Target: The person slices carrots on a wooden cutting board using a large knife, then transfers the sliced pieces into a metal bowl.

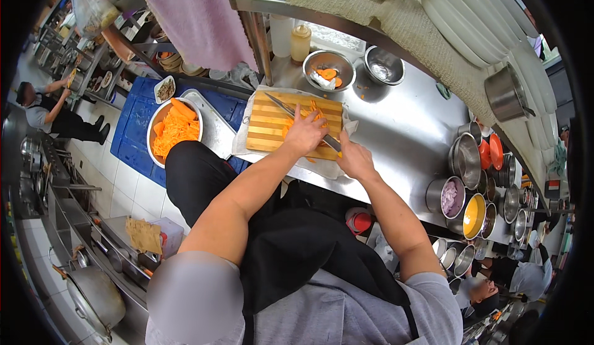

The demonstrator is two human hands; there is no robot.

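A wooden cutting board (263,131) with light and dark stripes lies on a white cloth at the counter's front edge. My right hand (357,159) is closed round the handle of a kitchen knife (281,104), whose blade slants across the board toward its far left corner. Over the blade reaches my left hand (306,133), its fingers bent down onto orange carrot pieces (318,107) and holding them against the board. My left hand hides the middle of the blade and part of the carrot.
Left of the board, a white bowl (150,136) heaped with shredded carrot stands beside a metal tray (216,125). Beyond are two steel bowls (307,76), one with carrot pieces. An overhead shelf (260,3) holds stacked plates. Metal pots (434,195) crowd the right. Other people stand farther off.
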